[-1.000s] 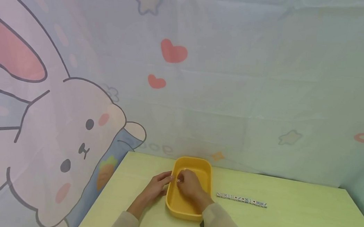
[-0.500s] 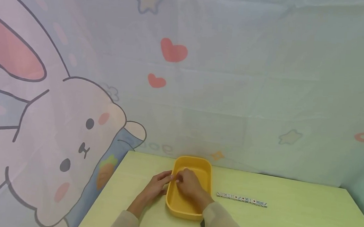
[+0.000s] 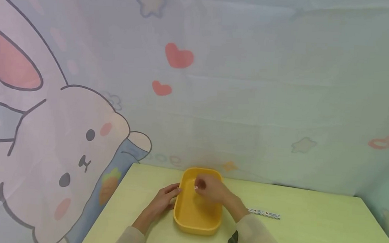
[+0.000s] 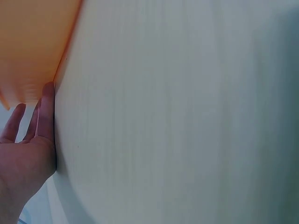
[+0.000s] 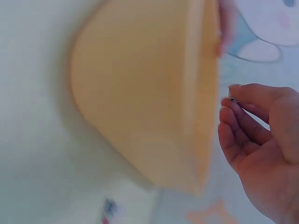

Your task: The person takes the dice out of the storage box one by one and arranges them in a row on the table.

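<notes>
My right hand [image 3: 212,189] is above the yellow plastic tub [image 3: 197,230], pinching a small white die [image 3: 196,187] between thumb and index finger. In the right wrist view the die [image 5: 231,98] shows as a tiny white corner with a dark pip at the fingertips, the other fingers curled below. My left hand [image 3: 163,200] rests against the tub's left wall with its fingers fairly straight; the left wrist view has this hand [image 4: 32,140] at the orange-looking tub side. A straight row of white dice [image 3: 265,214] with red and blue pips lies right of the tub, its left end hidden by my right arm.
The light green table [image 3: 301,232] extends to the right and meets a cloth backdrop [image 3: 243,83] with a printed rabbit behind it. A dark strap piece [image 3: 234,241] hangs by my right sleeve.
My right hand has risen from inside the tub and moved to the right with the die pinched, and its forearm now covers part of the dice row. My left hand stays at the tub.
</notes>
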Action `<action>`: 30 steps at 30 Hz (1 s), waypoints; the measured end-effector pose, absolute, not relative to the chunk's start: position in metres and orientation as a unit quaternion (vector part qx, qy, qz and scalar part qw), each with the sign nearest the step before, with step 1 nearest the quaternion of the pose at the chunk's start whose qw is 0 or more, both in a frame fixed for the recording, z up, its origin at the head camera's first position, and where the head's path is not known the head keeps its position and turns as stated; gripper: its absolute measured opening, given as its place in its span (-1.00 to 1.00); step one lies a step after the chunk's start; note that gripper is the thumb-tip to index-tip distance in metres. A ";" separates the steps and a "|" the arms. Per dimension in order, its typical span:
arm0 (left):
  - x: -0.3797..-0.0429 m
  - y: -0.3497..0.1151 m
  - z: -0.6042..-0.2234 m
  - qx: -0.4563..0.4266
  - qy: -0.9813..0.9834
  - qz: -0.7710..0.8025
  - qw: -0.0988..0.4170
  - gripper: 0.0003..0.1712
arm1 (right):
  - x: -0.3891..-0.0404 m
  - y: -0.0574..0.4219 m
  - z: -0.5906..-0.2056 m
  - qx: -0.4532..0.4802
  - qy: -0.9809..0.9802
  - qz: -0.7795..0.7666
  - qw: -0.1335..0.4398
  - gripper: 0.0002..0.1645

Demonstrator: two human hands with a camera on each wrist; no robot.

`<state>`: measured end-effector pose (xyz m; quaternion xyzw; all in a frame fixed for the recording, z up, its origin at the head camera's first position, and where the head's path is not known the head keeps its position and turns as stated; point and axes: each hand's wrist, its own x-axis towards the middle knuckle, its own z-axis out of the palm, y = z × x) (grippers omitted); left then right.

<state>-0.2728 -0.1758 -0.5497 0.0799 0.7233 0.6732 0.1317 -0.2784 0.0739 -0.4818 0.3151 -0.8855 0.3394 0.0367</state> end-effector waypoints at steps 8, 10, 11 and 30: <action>-0.275 -0.177 -0.550 0.074 0.728 0.668 0.132 -0.22 | -0.258 0.130 -0.443 0.328 -0.876 0.345 0.078 -0.92; -0.274 -0.177 -0.550 0.074 0.727 0.670 0.132 -0.24 | -0.252 0.142 -0.438 0.327 -0.876 0.345 0.083 -0.92; -0.274 -0.177 -0.550 0.073 0.727 0.670 0.131 -0.25 | -0.249 0.148 -0.436 0.326 -0.877 0.343 0.086 -0.92; -0.272 -0.179 -0.550 0.085 0.715 0.680 0.140 -0.27 | -0.200 0.249 -0.455 0.240 -0.900 0.343 0.121 -0.85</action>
